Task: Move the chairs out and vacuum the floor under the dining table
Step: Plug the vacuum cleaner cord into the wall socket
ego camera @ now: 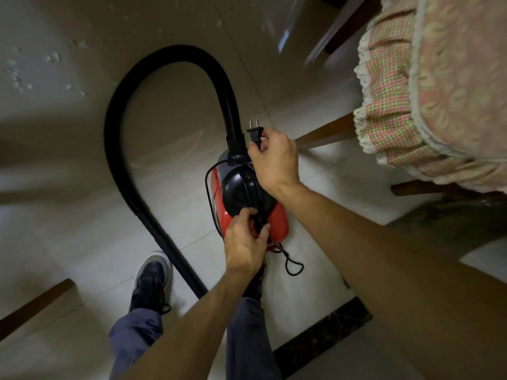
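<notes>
A small red and black vacuum cleaner sits on the tiled floor in the middle of the view. Its thick black hose loops up and left, then runs down toward my feet. My right hand pinches the black power plug, prongs pointing up, just beside the hose socket. My left hand grips the black cord at the rear of the vacuum's body. A loop of cord trails on the floor behind it. White crumbs lie scattered on the floor at upper left.
A chair with a pink checked frilled cushion and wooden legs stands at the right. Another wooden leg crosses the lower left. My dark shoe rests left of the hose. A dark marble strip runs across the floor below.
</notes>
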`<state>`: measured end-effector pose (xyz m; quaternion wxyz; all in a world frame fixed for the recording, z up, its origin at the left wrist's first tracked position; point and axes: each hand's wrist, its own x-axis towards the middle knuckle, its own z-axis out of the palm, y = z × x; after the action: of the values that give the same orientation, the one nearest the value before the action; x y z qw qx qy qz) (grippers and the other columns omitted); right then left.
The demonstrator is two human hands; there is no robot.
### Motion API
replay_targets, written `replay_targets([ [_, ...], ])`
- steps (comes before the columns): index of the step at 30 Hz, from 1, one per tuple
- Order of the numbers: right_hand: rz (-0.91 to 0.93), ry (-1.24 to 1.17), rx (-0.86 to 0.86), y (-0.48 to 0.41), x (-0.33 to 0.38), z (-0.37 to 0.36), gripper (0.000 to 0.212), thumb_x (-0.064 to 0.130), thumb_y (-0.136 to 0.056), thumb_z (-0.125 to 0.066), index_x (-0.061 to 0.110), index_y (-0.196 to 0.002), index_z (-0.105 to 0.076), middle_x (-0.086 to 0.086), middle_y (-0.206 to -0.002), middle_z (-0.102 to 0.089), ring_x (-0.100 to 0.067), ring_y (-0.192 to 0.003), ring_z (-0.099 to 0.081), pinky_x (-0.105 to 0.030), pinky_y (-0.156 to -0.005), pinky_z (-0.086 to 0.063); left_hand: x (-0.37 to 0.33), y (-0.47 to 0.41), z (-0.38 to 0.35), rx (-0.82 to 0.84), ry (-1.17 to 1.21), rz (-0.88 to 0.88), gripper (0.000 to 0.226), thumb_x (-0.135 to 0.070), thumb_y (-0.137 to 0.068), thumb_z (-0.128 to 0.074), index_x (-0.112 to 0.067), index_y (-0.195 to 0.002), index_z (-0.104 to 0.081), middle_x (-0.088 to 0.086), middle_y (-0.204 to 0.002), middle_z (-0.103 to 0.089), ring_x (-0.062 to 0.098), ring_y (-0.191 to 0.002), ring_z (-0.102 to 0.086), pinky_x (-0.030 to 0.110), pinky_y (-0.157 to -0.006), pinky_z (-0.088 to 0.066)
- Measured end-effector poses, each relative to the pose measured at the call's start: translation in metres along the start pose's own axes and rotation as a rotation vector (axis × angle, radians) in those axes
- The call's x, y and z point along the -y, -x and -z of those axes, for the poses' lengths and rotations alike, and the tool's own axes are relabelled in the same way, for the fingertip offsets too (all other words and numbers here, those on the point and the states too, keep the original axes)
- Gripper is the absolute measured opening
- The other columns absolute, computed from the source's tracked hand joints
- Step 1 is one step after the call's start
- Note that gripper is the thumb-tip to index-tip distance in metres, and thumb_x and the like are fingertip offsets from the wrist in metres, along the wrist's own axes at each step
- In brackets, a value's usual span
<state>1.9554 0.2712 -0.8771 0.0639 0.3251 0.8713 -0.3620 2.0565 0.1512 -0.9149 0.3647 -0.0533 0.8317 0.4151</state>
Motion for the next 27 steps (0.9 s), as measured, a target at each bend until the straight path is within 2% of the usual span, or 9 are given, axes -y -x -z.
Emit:
replay_targets([
  [2,0.008,-0.012,-0.027,0.01,0.002,0.006,0.011,0.021,-0.096,-0.06,0.011,-0.099,-0.065,0.013,-0.064,-0.048,-0.002,-0.057,-0.048,-0.016,-0.062,-0.044,-0.004,0.001,-0.001,0.008,-0.043,-0.069,0.036,-0.024,-0.09,-0.069,-0.019,-0.125,-0.06,0.001,-0.109,-0.059,0.014,-0.094,-0.061,0.027,-0.085,-0.053],
  [4,0.005,-0.032,-0.063,0.021,0.006,0.013,0.012,0.021,-0.096,-0.06,0.01,-0.1,-0.065,0.013,-0.064,-0.048,-0.001,-0.055,-0.048,-0.012,-0.057,-0.041,-0.007,0.002,0.0,0.028,-0.04,-0.116,0.027,-0.021,-0.093,-0.065,-0.016,-0.119,-0.065,0.004,-0.108,-0.061,0.016,-0.092,-0.063,0.03,-0.085,-0.055],
  [7,-0.022,-0.063,-0.131,0.036,0.013,0.027,0.01,0.02,-0.096,-0.06,0.011,-0.1,-0.064,0.013,-0.067,-0.048,0.001,-0.054,-0.047,-0.008,-0.049,-0.038,-0.016,0.006,0.006,0.089,0.013,-0.176,0.006,-0.014,-0.094,-0.061,-0.015,-0.098,-0.066,0.002,-0.091,-0.066,0.015,-0.08,-0.064,0.029,-0.075,-0.056],
  [11,-0.106,-0.087,-0.29,0.054,0.012,0.045,0.01,0.019,-0.096,-0.059,0.011,-0.099,-0.063,0.014,-0.068,-0.043,-0.003,-0.062,-0.043,-0.009,-0.055,-0.029,-0.025,0.028,0.019,0.263,0.008,-0.304,0.004,-0.008,-0.098,-0.053,-0.011,-0.094,-0.053,0.007,-0.077,-0.06,0.017,-0.067,-0.056,0.026,-0.06,-0.049],
  [15,-0.245,-0.103,-0.44,0.087,-0.002,0.066,0.017,0.016,-0.094,-0.057,0.006,-0.105,-0.065,-0.003,-0.08,-0.056,-0.021,-0.074,-0.055,-0.035,-0.068,-0.046,-0.026,0.059,0.029,0.452,-0.055,-0.426,0.018,-0.004,-0.097,-0.05,-0.018,-0.087,-0.045,-0.004,-0.066,-0.049,0.005,-0.058,-0.044,0.018,-0.056,-0.038],
  [18,-0.404,-0.095,-0.517,0.126,-0.017,0.084,0.018,0.017,-0.096,-0.055,0.003,-0.103,-0.064,-0.015,-0.09,-0.066,-0.031,-0.087,-0.063,-0.044,-0.079,-0.052,-0.021,0.083,0.035,0.599,-0.155,-0.518,0.015,-0.006,-0.096,-0.053,-0.019,-0.093,-0.047,0.004,-0.072,-0.057,0.017,-0.066,-0.055,0.035,-0.063,-0.048],
  [22,-0.635,-0.117,-0.597,0.181,-0.04,0.108,0.024,0.018,-0.099,-0.054,-0.001,-0.11,-0.064,-0.016,-0.102,-0.07,-0.028,-0.096,-0.067,-0.034,-0.081,-0.054,-0.016,0.115,0.043,0.766,-0.289,-0.588,0.019,-0.007,-0.095,-0.055,-0.017,-0.111,-0.052,0.015,-0.08,-0.062,0.03,-0.071,-0.06,0.04,-0.068,-0.053],
  [25,-0.795,-0.159,-0.639,0.221,-0.053,0.116,0.028,0.017,-0.098,-0.058,-0.004,-0.115,-0.065,-0.016,-0.106,-0.071,-0.026,-0.099,-0.069,-0.03,-0.085,-0.054,-0.013,0.135,0.046,0.86,-0.366,-0.584,0.018,-0.007,-0.097,-0.054,-0.019,-0.111,-0.053,0.017,-0.076,-0.063,0.03,-0.067,-0.059,0.031,-0.063,-0.051],
  [27,-0.867,-0.182,-0.678,0.247,-0.058,0.119,0.025,0.017,-0.095,-0.062,-0.004,-0.109,-0.067,-0.013,-0.101,-0.072,-0.02,-0.09,-0.068,-0.025,-0.079,-0.051,-0.007,0.148,0.046,0.896,-0.418,-0.607,0.017,-0.007,-0.097,-0.054,-0.017,-0.11,-0.053,0.017,-0.073,-0.062,0.028,-0.061,-0.054,0.027,-0.057,-0.045],
])
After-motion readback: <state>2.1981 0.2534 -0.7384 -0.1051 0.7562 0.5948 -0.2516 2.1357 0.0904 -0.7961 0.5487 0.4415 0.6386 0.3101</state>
